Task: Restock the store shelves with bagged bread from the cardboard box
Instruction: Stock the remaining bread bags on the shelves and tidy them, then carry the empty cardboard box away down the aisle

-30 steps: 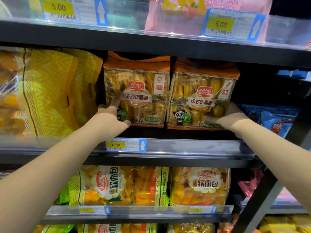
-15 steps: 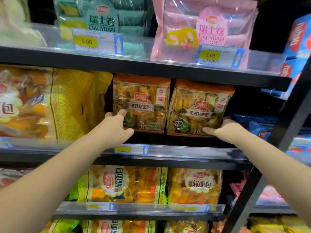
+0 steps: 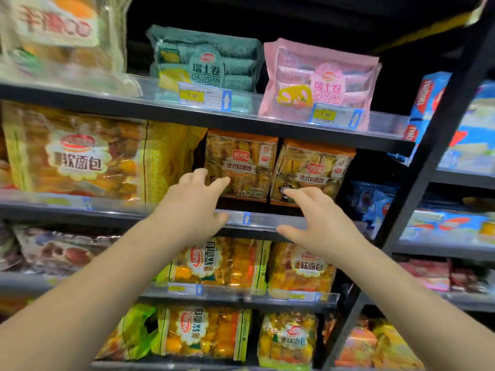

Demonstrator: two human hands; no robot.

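Only two bare arms are shown of the person. The smooth, slender left forearm is seen uncovered from the lower left corner up to the wrist, and the right forearm is seen likewise from the lower right edge. Both are widened near the camera by the lens. The left hand and the right hand are bare as well. The fingers are softened by blur, so nails cannot be made out.
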